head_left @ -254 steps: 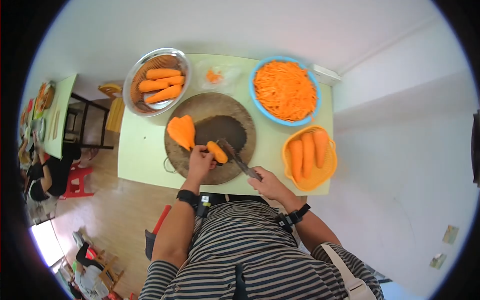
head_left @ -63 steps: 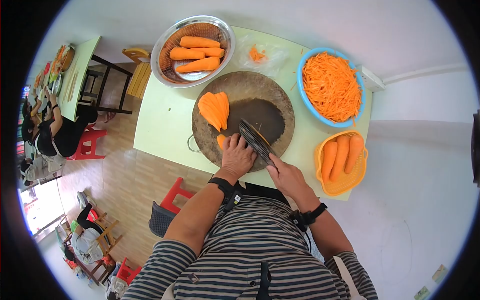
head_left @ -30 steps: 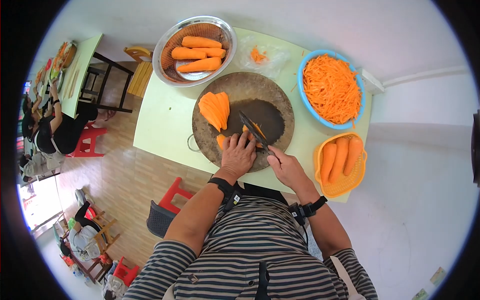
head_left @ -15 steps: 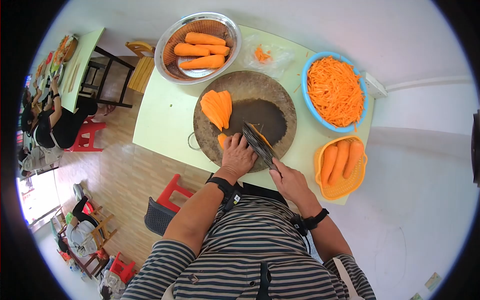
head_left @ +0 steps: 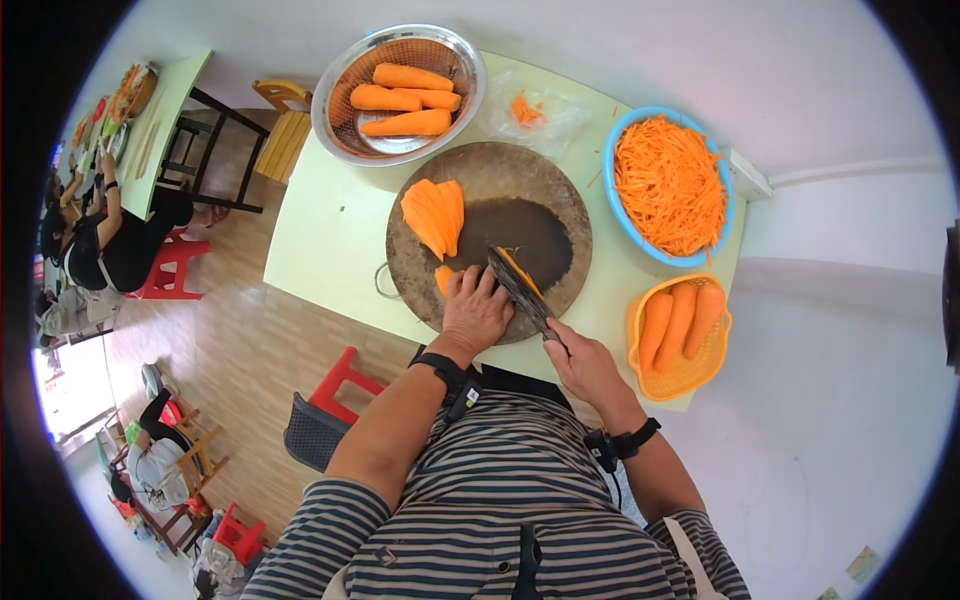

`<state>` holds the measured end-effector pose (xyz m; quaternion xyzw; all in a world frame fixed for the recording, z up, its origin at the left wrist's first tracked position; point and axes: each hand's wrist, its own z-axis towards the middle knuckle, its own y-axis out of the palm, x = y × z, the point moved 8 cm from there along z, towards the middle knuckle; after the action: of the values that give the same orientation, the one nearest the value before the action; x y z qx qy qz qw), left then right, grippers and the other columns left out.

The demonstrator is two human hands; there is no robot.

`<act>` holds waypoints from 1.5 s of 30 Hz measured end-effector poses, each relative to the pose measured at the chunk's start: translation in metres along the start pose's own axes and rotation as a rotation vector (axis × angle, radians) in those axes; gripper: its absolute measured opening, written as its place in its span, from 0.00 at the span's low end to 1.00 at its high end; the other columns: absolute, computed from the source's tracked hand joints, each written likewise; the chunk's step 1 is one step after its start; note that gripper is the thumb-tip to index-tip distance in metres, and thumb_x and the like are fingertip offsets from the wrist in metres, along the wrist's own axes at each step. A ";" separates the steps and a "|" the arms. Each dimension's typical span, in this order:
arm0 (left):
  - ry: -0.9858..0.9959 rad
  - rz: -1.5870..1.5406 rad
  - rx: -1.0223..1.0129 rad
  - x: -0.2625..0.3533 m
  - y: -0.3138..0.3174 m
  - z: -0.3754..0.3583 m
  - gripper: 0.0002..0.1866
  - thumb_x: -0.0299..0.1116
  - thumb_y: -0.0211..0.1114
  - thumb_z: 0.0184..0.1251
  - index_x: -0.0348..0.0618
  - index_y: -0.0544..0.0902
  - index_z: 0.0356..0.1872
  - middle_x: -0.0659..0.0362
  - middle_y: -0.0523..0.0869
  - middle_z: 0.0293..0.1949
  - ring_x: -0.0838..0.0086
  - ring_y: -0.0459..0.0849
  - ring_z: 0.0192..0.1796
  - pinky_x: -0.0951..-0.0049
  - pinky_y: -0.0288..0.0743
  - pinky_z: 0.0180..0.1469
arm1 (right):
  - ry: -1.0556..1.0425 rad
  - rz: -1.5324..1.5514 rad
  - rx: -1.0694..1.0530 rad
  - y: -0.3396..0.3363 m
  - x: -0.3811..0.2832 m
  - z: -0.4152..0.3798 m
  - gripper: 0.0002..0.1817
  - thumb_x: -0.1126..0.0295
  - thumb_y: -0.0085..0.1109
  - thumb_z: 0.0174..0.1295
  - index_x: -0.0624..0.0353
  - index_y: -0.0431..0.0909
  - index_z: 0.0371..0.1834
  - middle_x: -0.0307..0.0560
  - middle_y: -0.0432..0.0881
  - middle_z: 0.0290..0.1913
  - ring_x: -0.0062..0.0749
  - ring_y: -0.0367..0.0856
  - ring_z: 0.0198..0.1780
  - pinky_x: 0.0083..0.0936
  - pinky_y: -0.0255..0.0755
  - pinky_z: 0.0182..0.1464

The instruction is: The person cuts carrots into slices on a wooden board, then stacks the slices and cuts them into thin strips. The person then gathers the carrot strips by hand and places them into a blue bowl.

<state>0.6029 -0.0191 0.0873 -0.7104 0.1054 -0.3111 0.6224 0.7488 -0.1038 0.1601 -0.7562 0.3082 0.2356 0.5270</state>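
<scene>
My left hand presses down on a carrot piece at the near edge of the round chopping board; its fingers cover most of what lies under them. In my right hand is the handle of a dark-bladed knife. The blade stands on the board just right of my left fingertips, with thin orange slivers along its far side. Fanned carrot slices lie on the board's left part.
A steel bowl with several carrots stands at the back left, beside a plastic bag with scraps. To the right are a blue basin of shredded carrot and a yellow basket with three carrots. People sit at another table, far left.
The knife has shifted very slightly to the right and stands a little more on edge. My left hand has stayed in place on the carrot piece.
</scene>
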 end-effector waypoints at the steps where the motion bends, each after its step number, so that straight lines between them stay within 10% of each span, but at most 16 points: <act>1: -0.001 0.000 0.000 0.000 0.000 0.000 0.19 0.46 0.60 0.68 0.53 0.82 0.56 0.55 0.76 0.64 0.57 0.67 0.68 0.51 0.55 0.71 | 0.019 -0.010 -0.008 0.000 0.002 -0.002 0.23 0.56 0.54 0.75 0.59 0.77 0.65 0.63 0.88 0.45 0.60 0.87 0.45 0.47 0.80 0.47; 45: 0.020 -0.020 0.084 0.001 -0.006 -0.001 0.18 0.45 0.62 0.67 0.52 0.82 0.55 0.55 0.76 0.60 0.57 0.69 0.66 0.51 0.57 0.69 | 0.029 0.041 -0.018 -0.006 0.000 0.003 0.22 0.57 0.56 0.74 0.60 0.79 0.63 0.66 0.87 0.40 0.62 0.87 0.42 0.46 0.80 0.44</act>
<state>0.6010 -0.0193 0.0934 -0.6814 0.0913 -0.3285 0.6476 0.7531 -0.0997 0.1627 -0.7578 0.3290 0.2381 0.5107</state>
